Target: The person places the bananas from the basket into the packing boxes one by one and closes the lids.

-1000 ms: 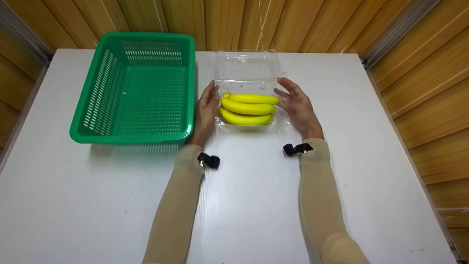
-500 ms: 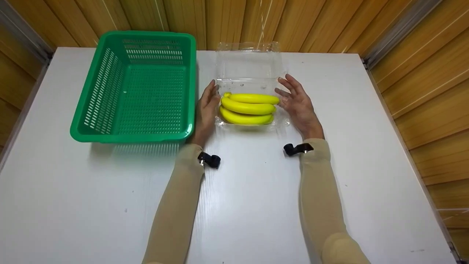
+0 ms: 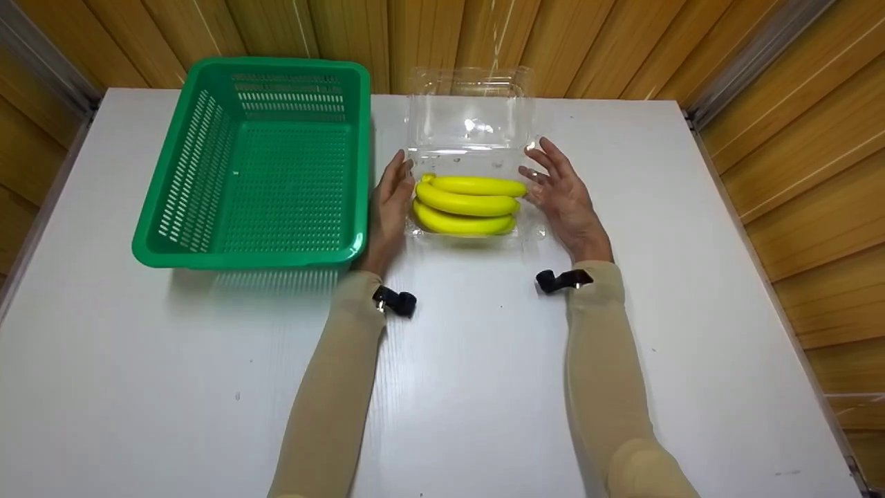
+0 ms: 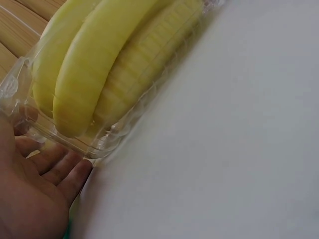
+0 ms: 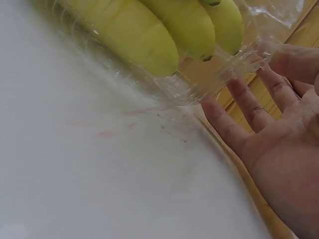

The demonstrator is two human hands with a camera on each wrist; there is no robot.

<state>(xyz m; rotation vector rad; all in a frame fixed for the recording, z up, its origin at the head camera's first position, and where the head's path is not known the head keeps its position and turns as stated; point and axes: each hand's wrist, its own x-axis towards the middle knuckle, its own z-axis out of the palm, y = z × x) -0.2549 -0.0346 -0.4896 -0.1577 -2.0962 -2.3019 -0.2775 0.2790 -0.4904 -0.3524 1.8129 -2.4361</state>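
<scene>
A clear plastic clamshell container [image 3: 477,160] lies at the far middle of the table, its lid [image 3: 456,128] tilted up at the back. Inside sits a bunch of yellow bananas [image 3: 467,203]. My left hand [image 3: 389,211] is at the container's left end. In the left wrist view, that hand's [image 4: 35,189] fingers reach to the plastic wall, palm turned up. At the opposite end is my right hand [image 3: 565,207], fingers spread. In the right wrist view, the right hand's [image 5: 279,134] fingertips are against the container's end wall, beneath the banana tips.
Left of the container stands a green plastic basket [image 3: 359,166] with slotted walls, close beside my left hand. The white table [image 3: 477,387] ends just behind the lid, against a wood-panelled wall [image 3: 594,48]. Each sleeve cuff carries a small black camera [image 3: 397,302].
The container's lid has swung, so its far edge now shows higher against the back wall. Both hands have stayed at the container's ends, and the bananas have hardly moved.
</scene>
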